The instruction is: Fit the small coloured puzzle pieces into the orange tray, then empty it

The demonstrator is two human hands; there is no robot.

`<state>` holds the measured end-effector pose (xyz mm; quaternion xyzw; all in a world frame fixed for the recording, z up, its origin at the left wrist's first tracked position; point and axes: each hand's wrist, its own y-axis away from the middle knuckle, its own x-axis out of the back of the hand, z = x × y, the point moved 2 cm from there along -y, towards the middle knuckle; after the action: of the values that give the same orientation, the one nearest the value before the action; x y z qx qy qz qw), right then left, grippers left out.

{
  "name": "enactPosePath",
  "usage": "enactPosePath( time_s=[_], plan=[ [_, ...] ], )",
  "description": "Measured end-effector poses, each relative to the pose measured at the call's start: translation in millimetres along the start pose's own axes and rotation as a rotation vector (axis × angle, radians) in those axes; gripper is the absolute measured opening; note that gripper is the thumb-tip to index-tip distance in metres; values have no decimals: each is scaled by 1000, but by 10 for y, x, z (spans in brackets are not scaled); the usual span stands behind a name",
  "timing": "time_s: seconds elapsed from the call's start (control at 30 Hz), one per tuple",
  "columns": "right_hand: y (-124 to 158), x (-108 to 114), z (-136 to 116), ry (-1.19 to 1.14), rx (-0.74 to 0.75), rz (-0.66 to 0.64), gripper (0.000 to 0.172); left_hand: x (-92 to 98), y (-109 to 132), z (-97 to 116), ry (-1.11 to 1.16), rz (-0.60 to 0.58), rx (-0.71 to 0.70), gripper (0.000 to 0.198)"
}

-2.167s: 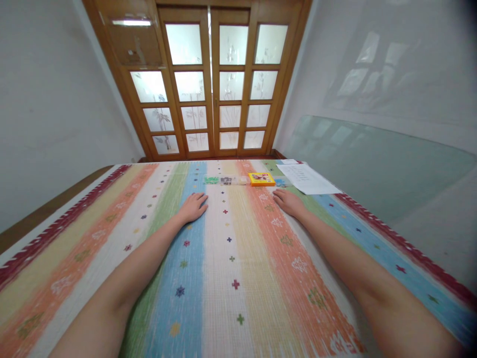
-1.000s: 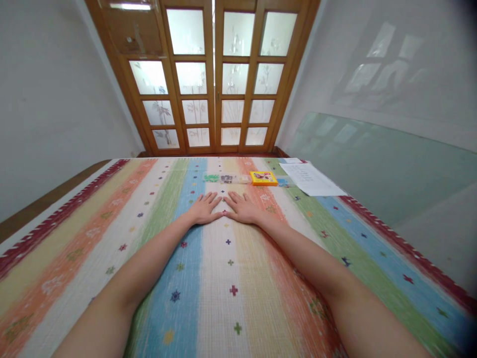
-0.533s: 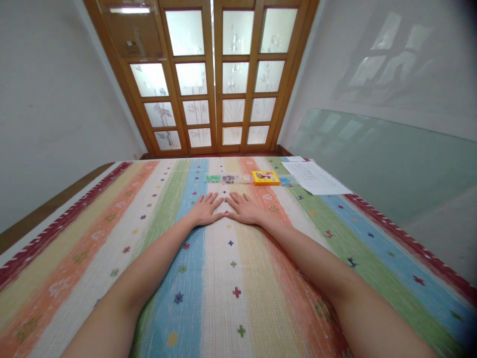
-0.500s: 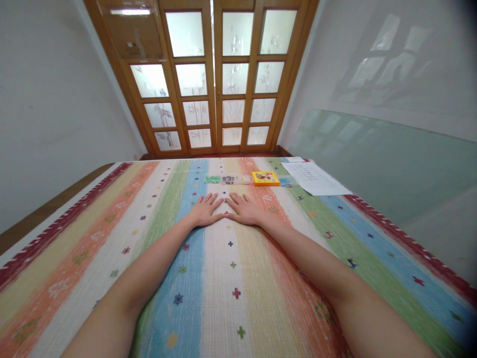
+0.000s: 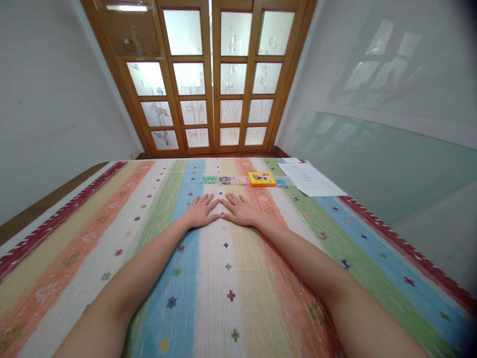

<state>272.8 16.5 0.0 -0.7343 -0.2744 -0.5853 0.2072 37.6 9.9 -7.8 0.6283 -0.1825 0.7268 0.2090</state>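
My left hand [image 5: 200,211] lies flat on the striped tablecloth [image 5: 257,278], fingers spread and holding nothing. Beside it my right hand [image 5: 239,210] rests palm down, also open, the two thumbs meeting or nearly so. Just beyond my hands runs a row of small items: a clear bag with green pieces [image 5: 209,179], a clear bag with dark grey pieces [image 5: 225,180], a pale clear packet [image 5: 242,180], a yellow box [image 5: 262,179] with a printed lid, and a clear bag with blue pieces [image 5: 282,183]. Neither hand touches them.
White paper sheets [image 5: 311,180] with faint writing lie at the far right of the table. A pale green glass panel [image 5: 357,159] leans along the right wall. Behind the table stand wooden doors [image 5: 213,99] with frosted panes. A brown curved edge [image 5: 48,199] shows at the left.
The view has shifted slightly, so everything sits a little further left in the picture. Both hands stay flat in the same place on the cloth.
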Motion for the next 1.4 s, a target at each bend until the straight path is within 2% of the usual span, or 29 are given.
enactPosePath(
  time_s=[1.4],
  plan=[
    [-1, -11, 20, 11, -9, 9, 90, -7, 3, -21, 6, 5, 4, 81]
  ],
)
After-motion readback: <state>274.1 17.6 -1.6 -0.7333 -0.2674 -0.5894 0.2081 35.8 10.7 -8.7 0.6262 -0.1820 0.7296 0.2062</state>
